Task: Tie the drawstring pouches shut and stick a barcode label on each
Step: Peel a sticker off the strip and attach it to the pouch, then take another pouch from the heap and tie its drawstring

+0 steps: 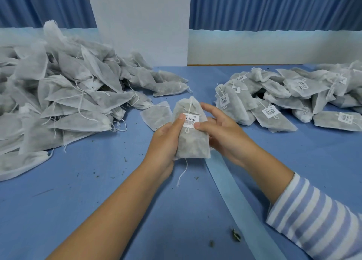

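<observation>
Two hands, head view: both meet on one filled pouch (193, 142), held upright over the middle of the table (98, 201).
Left hand (166, 136): wrapped round the pouch's left side and lower half, thumb tip pressing the left edge of the barcode label (191, 120).
Right hand (221, 130): thumb tip pressing the label's lower right corner; other fingers spread and loosely bent along the pouch's right side.
Label: white, on the pouch's upper front, lying over the drawstring (183, 173), whose loose end hangs below the pouch.
Pouch neck: gathered at the top.
Left pile (58, 103): unlabelled pouches, strings trailing.
Right pile (293, 99): pouches bearing labels.
Flat pouch (156, 116): on the table just behind the left hand.
Strip (235, 197): pale blue, running from under the pouch toward the near edge.
Sleeve (313, 220): striped, on the right arm.
</observation>
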{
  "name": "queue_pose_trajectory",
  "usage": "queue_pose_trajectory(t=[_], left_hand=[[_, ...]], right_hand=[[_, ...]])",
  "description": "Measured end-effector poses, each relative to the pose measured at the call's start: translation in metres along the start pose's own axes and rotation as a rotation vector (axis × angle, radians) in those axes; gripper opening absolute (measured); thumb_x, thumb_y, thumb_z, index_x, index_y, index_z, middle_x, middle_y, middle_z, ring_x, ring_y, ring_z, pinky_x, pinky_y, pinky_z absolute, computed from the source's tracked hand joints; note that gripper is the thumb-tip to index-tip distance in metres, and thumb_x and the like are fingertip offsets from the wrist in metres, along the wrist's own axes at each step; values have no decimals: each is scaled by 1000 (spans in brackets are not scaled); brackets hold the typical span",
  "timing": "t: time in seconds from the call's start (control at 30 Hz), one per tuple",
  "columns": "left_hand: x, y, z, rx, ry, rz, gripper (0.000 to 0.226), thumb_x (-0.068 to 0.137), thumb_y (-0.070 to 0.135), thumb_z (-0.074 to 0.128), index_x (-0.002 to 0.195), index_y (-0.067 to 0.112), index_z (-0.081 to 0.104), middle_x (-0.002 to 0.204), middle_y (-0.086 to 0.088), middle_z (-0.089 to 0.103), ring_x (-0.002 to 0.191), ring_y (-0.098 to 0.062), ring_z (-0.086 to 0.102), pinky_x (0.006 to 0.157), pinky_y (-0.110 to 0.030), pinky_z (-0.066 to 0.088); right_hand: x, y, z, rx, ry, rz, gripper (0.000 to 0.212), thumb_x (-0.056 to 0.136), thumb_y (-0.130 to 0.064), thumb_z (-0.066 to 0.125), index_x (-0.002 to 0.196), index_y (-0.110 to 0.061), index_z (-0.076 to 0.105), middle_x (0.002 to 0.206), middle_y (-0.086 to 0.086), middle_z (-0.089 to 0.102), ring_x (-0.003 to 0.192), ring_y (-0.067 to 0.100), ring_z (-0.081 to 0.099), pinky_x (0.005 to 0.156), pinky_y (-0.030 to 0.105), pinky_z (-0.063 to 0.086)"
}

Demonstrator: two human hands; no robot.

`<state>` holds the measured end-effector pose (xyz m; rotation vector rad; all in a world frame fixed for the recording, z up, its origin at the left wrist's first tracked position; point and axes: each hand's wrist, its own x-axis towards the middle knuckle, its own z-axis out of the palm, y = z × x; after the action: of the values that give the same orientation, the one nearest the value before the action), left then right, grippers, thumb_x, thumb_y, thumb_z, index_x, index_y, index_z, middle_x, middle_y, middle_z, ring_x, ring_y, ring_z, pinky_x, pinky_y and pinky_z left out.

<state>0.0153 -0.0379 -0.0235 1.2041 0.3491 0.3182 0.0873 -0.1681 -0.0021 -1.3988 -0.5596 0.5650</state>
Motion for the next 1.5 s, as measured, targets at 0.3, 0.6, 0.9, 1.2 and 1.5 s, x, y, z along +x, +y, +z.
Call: queue_pose_trajectory(t=[0.3, 0.6, 0.9, 1.2, 1.5], left_hand=[[22, 2, -23, 216, 265, 133, 28, 98, 41, 55, 90, 15, 63, 83, -1, 67, 71, -16, 67, 66, -32, 58], [38, -8, -58, 996, 229, 314, 4, 90, 20, 65, 87, 23, 65, 93, 1, 67, 83, -15, 60, 68, -24, 41], [29, -13, -42, 1306, 241, 261, 32, 82, 47, 71, 70, 21, 57, 82, 3, 61, 78, -19, 58, 63, -30, 39], [26, -12, -43, 1335, 190, 303, 23, 95, 18, 52, 84, 1, 64, 93, -11, 62, 87, -28, 58, 76, -44, 50], [25, -5, -38, 1018, 199, 374, 13, 101, 18, 45, 94, 8, 50, 81, -6, 58, 71, -20, 51, 57, -28, 37]], right_hand=[[12, 4, -21, -270, 462, -343, 17, 92, -7, 64, 87, -22, 56, 81, 0, 61, 56, 0, 50, 53, 12, 39], [34, 33, -75, -785, 501, -151, 24, 92, -3, 51, 97, -13, 73, 82, -14, 59, 68, -6, 50, 67, 10, 36], [38, 39, -75, -1186, 405, -50, 45, 86, -43, 63, 128, -25, 59, 132, 4, 43, 124, 24, 42, 93, 33, 39], [49, 38, -97, -1331, 605, 106, 41, 98, -40, 43, 134, -24, 54, 146, 10, 34, 123, 39, 39, 97, 46, 41], [36, 33, -86, -1170, 704, -188, 35, 89, -33, 61, 124, -26, 66, 146, 12, 31, 130, 35, 31, 109, 42, 32]])
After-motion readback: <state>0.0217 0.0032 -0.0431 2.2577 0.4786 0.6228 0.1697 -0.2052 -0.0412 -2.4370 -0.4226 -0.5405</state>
